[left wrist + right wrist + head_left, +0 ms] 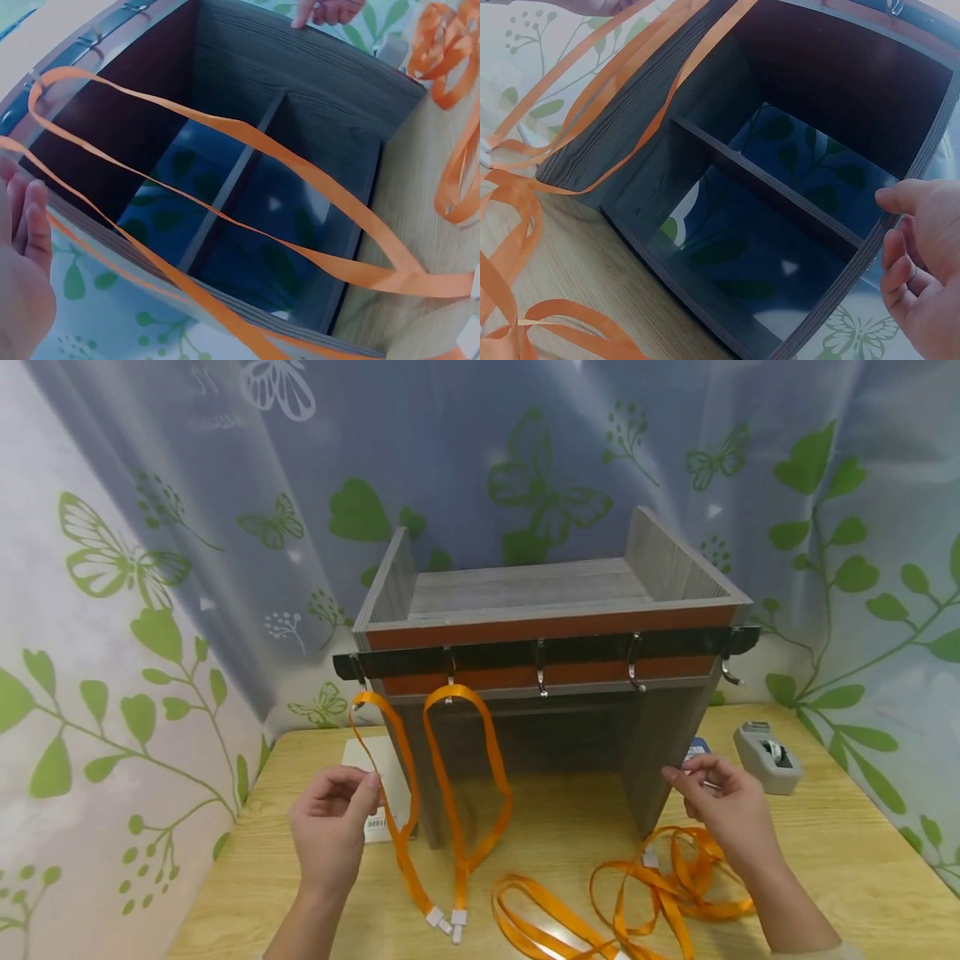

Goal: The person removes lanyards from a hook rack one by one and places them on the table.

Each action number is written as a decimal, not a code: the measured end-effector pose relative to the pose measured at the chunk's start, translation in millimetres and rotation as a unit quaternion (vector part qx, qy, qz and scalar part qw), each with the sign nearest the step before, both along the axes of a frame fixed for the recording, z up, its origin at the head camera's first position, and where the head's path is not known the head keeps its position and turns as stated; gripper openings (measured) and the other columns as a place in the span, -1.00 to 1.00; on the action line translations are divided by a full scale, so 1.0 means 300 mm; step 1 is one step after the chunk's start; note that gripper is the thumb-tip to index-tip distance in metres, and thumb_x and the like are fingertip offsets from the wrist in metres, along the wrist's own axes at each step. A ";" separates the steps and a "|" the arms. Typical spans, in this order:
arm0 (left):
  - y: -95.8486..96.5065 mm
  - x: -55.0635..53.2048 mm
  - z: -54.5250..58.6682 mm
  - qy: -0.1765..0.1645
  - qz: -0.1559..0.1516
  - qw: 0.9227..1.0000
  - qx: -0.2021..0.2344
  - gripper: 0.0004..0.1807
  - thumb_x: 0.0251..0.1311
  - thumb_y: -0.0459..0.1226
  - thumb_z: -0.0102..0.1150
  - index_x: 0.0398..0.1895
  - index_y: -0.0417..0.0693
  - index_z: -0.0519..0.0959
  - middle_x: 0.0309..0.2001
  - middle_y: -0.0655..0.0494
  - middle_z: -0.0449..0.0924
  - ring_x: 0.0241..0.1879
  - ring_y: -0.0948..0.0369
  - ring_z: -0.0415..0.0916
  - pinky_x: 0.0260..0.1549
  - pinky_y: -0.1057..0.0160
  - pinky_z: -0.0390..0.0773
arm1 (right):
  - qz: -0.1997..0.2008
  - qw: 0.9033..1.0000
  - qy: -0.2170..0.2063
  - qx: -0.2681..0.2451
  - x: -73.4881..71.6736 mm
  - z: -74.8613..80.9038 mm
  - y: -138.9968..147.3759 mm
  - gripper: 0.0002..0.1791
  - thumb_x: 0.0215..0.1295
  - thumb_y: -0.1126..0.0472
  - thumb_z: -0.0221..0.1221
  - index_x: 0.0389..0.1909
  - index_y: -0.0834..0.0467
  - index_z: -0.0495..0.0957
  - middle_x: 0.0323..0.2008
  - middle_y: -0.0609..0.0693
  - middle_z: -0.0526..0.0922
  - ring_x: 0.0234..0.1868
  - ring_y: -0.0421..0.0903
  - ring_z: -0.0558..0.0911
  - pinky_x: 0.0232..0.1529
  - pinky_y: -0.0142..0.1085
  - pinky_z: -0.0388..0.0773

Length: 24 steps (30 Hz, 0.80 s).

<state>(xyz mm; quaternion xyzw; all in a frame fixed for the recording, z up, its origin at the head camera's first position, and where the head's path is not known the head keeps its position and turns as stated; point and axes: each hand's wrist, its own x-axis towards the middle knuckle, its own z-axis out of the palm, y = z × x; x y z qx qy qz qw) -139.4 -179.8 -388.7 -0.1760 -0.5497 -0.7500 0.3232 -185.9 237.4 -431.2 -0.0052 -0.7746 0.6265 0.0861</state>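
Observation:
My left hand [337, 822] is left of a grey wooden shelf box [525, 589], fingertips and thumb pinching one strand of an orange lanyard [405, 760]. That lanyard hangs from the leftmost hook of a black hook rail [495, 657] across the box's front. A second orange lanyard [491, 747] hangs from the neighbouring hook. At the box's right side panel [656, 752], my right hand [723, 802] holds the front edge, thumb inside and bent fingers outside. In the left wrist view the left hand [26, 255] is partly cut off.
Loose orange lanyards [555, 910] lie at the front and in a tangled heap [697, 877] below my right hand. A grey tape dispenser [767, 758] stands at the right. A pale booklet [371, 756] lies behind the left lanyard. A patterned curtain [480, 468] hangs behind the table [240, 868].

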 end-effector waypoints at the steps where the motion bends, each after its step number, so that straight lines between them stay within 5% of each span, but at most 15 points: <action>1: 0.004 0.001 0.001 0.007 -0.007 1.000 -0.020 -0.95 0.18 -0.65 0.17 -0.40 -0.47 0.56 -0.47 0.16 0.67 -0.51 0.32 0.59 -0.56 0.51 0.58 | -0.002 1.000 -0.002 0.001 -0.001 0.001 0.002 -0.79 0.29 0.15 0.35 -0.21 0.10 0.51 -0.55 -0.24 0.49 -0.60 -0.25 0.44 -0.65 -0.37 0.44; 5: 0.022 0.000 0.010 -0.012 -0.016 0.993 -0.118 -0.90 0.15 -0.67 0.17 -0.26 -0.54 0.59 -0.35 0.23 0.75 -0.40 0.33 0.68 -0.45 0.49 0.66 | -0.003 1.000 -0.008 0.000 0.001 0.006 0.007 -0.75 0.29 0.12 0.35 -0.11 0.06 0.53 -0.53 -0.24 0.51 -0.58 -0.26 0.47 -0.61 -0.39 0.48; 8: 0.039 -0.005 0.022 -0.065 -0.001 0.983 -0.174 -0.82 0.18 -0.60 0.24 -0.14 -0.47 0.64 -0.28 0.24 0.78 -0.33 0.31 0.73 -0.30 0.39 0.75 | -0.005 1.000 -0.003 -0.008 0.002 0.009 0.008 -0.77 0.30 0.13 0.34 -0.09 0.07 0.57 -0.53 -0.24 0.52 -0.57 -0.25 0.45 -0.62 -0.37 0.45; 17: 0.078 -0.032 0.046 -0.207 0.034 0.948 -0.239 -0.70 0.14 -0.33 0.43 -0.05 -0.21 0.71 -0.25 -0.09 0.76 -0.31 0.31 0.70 -0.28 0.36 0.76 | -0.011 0.999 -0.029 -0.037 0.013 0.028 0.006 -0.74 0.29 0.07 0.35 -0.07 0.06 0.62 -0.51 -0.23 0.54 -0.54 -0.23 0.42 -0.60 -0.38 0.40; 21: 0.104 -0.042 0.046 -0.223 0.043 0.928 -0.297 -0.70 0.10 -0.19 0.48 -0.13 -0.13 0.73 -0.29 0.03 0.77 -0.34 0.33 0.68 -0.29 0.39 0.74 | -0.010 0.998 -0.030 -0.049 0.016 0.034 0.004 -0.74 0.30 0.09 0.34 -0.06 0.07 0.60 -0.52 -0.22 0.55 -0.55 -0.23 0.43 -0.58 -0.41 0.44; 24: 0.127 -0.046 0.049 -0.218 0.047 0.919 -0.325 -0.75 0.10 -0.14 0.49 -0.20 -0.04 0.75 -0.35 0.13 0.77 -0.39 0.33 0.68 -0.32 0.38 0.73 | -0.004 0.998 -0.023 -0.060 0.015 0.032 0.000 -0.73 0.30 0.11 0.33 -0.04 0.09 0.59 -0.52 -0.21 0.56 -0.55 -0.23 0.44 -0.57 -0.43 0.46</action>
